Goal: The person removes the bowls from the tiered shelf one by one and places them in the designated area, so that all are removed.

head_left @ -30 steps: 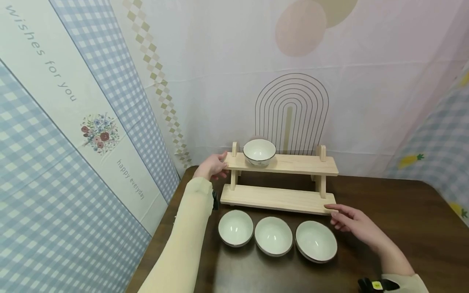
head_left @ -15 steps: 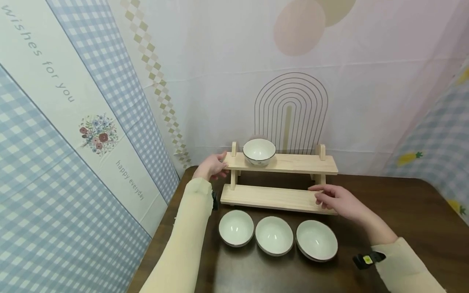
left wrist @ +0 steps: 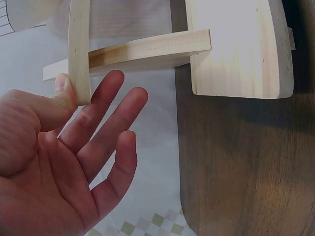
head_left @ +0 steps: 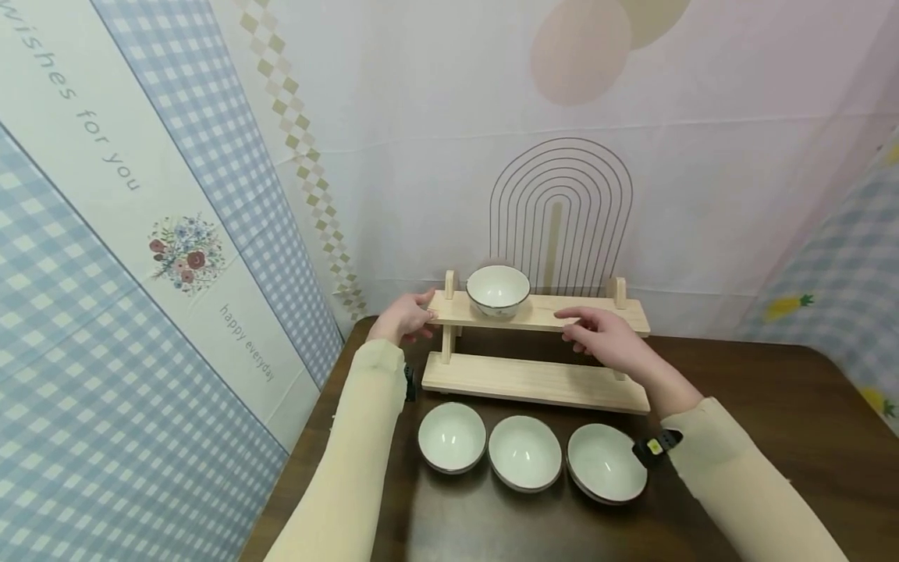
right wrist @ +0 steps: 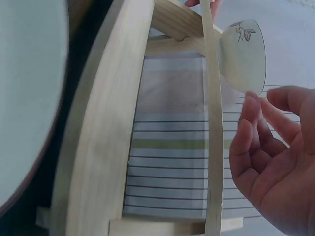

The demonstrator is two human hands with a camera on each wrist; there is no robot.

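A two-tier wooden shelf rack [head_left: 520,378] stands at the back of the table. My left hand [head_left: 403,318] grips the left end of its upper board, the thumb on top and a finger underneath, as the left wrist view shows at the board's end [left wrist: 78,49]. On that board, toward the left, sits a white bowl [head_left: 498,289] with a dark rim; the right wrist view shows a leaf pattern on the bowl [right wrist: 246,59]. My right hand [head_left: 607,337], fingers loosely bent and holding nothing, hovers at the upper board's front edge, right of the bowl.
Three more white bowls line up before the rack: a left bowl [head_left: 453,439], a middle bowl [head_left: 524,454] and a right bowl [head_left: 607,464]. The dark wooden table [head_left: 758,406] ends at a printed curtain [head_left: 421,156] behind the rack.
My right hand has left the lower board's right end and moved up and left to the upper board. The left hand stays on the rack, and the bowls have not moved.
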